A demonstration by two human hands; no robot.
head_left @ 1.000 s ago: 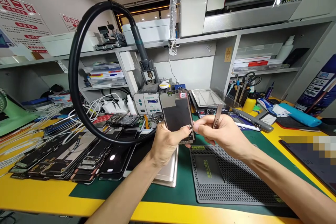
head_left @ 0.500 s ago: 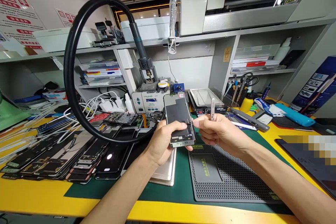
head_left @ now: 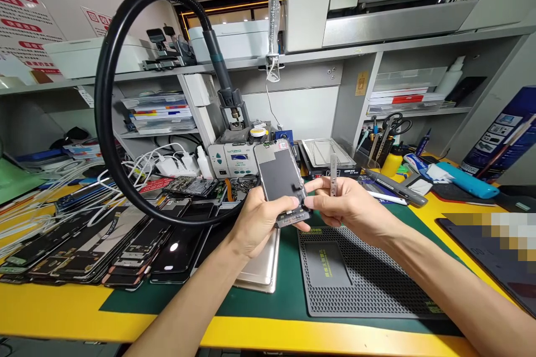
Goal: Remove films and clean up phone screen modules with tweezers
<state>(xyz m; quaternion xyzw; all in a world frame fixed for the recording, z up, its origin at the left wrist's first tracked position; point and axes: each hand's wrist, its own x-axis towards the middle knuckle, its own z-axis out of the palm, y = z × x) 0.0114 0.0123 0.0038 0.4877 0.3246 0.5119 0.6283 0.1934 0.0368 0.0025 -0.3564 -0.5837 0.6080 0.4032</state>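
Observation:
My left hand (head_left: 255, 223) grips a phone screen (head_left: 276, 170), thumb across its lower part and fingers beneath. The screen's dark inner back faces up, with a flex cable and metal strips near the lower end, and it tilts away from me above the green mat (head_left: 288, 273). My right hand (head_left: 343, 201) is closed around tweezers (head_left: 333, 170), whose pale end sticks up above the fingers. The right thumb and fingertip are at the screen's lower right edge; whether they pinch any part of it I cannot make out.
Stacked phone screens (head_left: 87, 245) and a gold tablet-like panel (head_left: 259, 268) lie to the left. A thick black hose (head_left: 104, 95) arcs from the hot air station (head_left: 234, 159). A grey perforated pad (head_left: 372, 284) lies on the right, with a dark tablet (head_left: 489, 256) beyond it.
The screen has tilted further left in my left hand. My right thumb and forefinger have come in over its lower right edge, and the tweezers have shifted slightly left.

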